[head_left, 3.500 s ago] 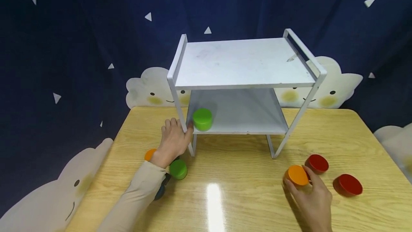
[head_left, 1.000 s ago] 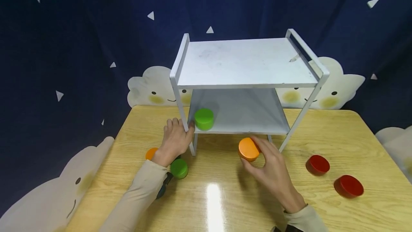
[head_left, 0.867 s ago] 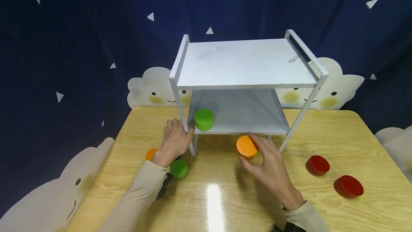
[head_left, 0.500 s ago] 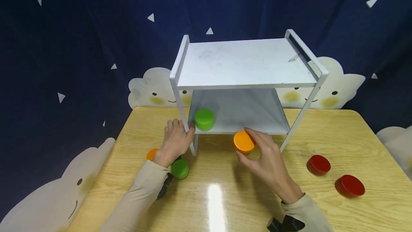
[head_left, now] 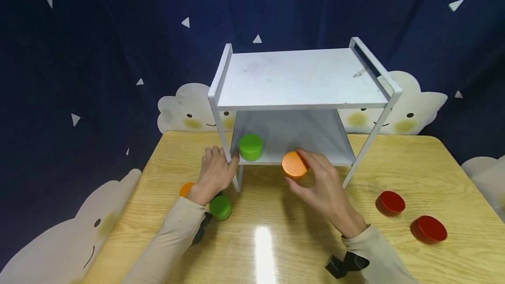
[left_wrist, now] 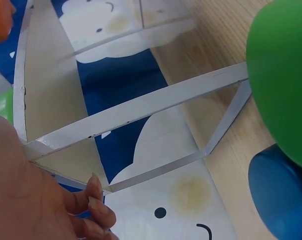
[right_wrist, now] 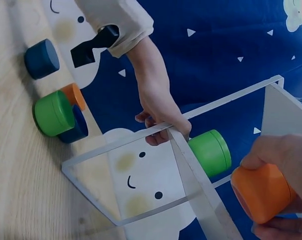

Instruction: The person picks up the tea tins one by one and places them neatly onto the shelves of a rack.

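Observation:
A white two-tier shelf rack [head_left: 304,78] stands on the table. My left hand [head_left: 215,172] grips its left front post at the lower shelf, thumb on the inner side and fingers outside, as the right wrist view shows. A green round container [head_left: 250,147] sits at the left end of the lower shelf, close to that thumb. My right hand [head_left: 325,187] pinches an orange round container [head_left: 294,165] between thumb and fingers. It is held up off the table at the lower shelf's front edge, right of the green one.
Two red round containers [head_left: 390,203] lie at the table's right. By my left forearm are a green container [head_left: 220,207], an orange one [head_left: 186,189] partly hidden, and blue ones, seen better in the right wrist view [right_wrist: 42,59]. A dark blue curtain [head_left: 118,34] hangs behind.
My right hand has carried the orange container from beside the red ones leftward, then up and forward to the lower shelf's edge. My left hand keeps its grip on the post.

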A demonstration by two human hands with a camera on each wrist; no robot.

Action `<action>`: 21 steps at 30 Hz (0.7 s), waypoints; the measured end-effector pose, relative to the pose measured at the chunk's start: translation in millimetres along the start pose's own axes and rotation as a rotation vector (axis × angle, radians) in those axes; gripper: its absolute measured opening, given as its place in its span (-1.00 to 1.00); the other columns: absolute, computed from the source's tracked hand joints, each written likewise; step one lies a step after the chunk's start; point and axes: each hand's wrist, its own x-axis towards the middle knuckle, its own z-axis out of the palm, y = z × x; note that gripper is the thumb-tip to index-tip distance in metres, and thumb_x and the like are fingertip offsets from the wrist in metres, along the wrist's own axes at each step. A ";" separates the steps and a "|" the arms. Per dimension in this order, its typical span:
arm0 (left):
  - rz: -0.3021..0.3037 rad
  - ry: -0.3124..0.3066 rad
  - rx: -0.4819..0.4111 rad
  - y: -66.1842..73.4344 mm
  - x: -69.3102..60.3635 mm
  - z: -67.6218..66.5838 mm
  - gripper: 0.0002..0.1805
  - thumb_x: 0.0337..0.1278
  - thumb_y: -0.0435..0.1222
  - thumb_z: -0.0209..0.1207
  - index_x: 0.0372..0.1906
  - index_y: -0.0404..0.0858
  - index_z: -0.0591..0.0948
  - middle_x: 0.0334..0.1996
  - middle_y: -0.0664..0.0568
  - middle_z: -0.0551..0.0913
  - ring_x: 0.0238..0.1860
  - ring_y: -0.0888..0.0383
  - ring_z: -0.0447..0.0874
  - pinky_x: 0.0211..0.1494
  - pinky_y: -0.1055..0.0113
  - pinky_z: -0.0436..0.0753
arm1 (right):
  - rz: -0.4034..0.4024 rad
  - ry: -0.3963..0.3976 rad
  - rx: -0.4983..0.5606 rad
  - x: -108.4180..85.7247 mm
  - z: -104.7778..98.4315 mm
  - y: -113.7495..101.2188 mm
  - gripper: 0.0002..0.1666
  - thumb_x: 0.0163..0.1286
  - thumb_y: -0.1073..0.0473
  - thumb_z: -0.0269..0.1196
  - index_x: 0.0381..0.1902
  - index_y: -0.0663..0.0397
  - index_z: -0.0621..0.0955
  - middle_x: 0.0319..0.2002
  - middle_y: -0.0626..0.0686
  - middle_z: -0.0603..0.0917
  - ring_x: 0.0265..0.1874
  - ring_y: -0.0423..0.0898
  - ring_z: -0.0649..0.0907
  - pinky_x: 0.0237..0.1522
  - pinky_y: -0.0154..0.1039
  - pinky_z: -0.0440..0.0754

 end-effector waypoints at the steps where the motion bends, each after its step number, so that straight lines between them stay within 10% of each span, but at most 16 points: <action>1: 0.002 0.002 0.001 -0.2 0.0 0.1 -0.51 0.45 -0.02 -0.31 -0.51 -0.26 0.33 -0.49 -0.13 0.30 -0.36 -0.09 0.18 -0.33 0.21 0.18 | 0.000 -0.002 0.001 0.8 0.9 0.6 -0.28 -0.07 0.20 0.48 0.08 0.38 0.55 -0.03 0.22 0.65 -0.04 0.13 0.61 -0.02 0.01 0.57; 21: 0.001 0.016 -0.004 -0.4 0.0 1.5 -0.53 0.44 -0.03 -0.30 -0.50 -0.25 0.33 -0.50 -0.13 0.29 -0.37 -0.09 0.18 -0.34 0.21 0.19 | 0.046 -0.066 0.058 28.8 19.1 9.1 -0.31 0.01 0.17 0.46 0.11 0.34 0.55 -0.01 0.23 0.64 -0.09 0.13 0.62 -0.20 -0.10 0.66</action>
